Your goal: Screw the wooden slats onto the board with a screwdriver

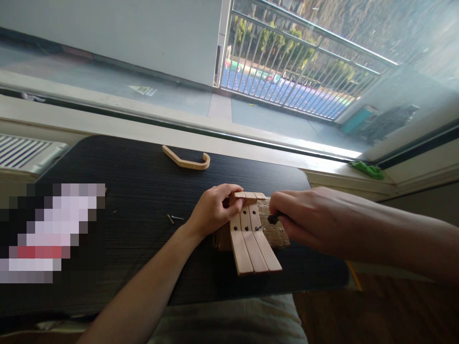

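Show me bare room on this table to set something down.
One patch of dark table lies between the curved wooden strip and the loose screws; another, right of that strip, beyond the left hand. Around the slatted wooden piece, that hand and the right hand crowd the space.

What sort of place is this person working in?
Probably an indoor room, its exact use unclear: the table stands beside a large window, and a metal railing shows outside through the glass.
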Motion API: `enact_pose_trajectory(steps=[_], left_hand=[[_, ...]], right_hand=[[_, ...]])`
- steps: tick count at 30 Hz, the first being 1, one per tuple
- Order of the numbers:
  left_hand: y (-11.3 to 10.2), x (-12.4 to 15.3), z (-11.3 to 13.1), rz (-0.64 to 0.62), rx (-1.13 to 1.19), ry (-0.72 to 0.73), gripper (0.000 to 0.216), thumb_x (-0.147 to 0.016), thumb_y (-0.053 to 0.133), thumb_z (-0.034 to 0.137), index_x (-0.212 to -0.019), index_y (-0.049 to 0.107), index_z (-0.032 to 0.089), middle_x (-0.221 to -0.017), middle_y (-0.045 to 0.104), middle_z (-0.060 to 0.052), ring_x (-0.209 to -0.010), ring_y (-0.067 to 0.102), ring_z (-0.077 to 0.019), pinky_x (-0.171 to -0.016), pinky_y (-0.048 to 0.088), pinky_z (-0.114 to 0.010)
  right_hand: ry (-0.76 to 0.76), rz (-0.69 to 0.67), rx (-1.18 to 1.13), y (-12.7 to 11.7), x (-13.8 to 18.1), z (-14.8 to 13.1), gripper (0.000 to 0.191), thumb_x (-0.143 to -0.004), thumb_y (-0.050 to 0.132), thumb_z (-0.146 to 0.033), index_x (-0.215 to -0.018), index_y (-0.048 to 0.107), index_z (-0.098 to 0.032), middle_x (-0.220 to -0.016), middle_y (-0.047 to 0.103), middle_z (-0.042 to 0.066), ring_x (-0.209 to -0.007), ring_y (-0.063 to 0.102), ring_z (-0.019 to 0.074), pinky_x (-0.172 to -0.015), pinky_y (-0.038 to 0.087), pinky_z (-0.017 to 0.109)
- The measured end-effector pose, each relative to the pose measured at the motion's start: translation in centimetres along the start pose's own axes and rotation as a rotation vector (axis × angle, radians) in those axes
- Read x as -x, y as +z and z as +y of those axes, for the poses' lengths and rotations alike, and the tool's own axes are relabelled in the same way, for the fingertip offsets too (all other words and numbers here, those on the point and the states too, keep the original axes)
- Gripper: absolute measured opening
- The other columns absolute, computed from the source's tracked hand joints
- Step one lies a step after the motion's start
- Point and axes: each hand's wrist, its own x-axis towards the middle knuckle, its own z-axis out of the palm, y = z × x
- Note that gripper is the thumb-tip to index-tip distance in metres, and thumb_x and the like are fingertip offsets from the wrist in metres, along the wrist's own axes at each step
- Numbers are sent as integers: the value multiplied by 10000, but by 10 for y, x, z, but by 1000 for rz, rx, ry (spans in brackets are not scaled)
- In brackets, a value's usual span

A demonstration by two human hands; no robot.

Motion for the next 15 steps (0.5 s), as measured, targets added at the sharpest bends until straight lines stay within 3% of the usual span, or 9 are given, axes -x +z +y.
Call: enact_pose_trajectory(steps=[7,15], left_hand=[[-1,0,1,2,-3,7,183,-841,603,193,-1006,674,161,-919,732,-59,-774,654,-158,-686,527,-276],[0,-1,0,-1,10,7,186,-837,601,189,-1005,674,157,-915,730,-62,-762,647,-157,-668,520,-277]], right_hand=[[-21,3,-69,3,2,4,96,-917,419,-191,-883,508,-206,-693,602,-10,-532,499,115,-504,272,243],[11,11,59,3,-1,5,147,-942,459,-248,-828,544,-211,-522,501,-54,-422,418,101,-451,153,260]])
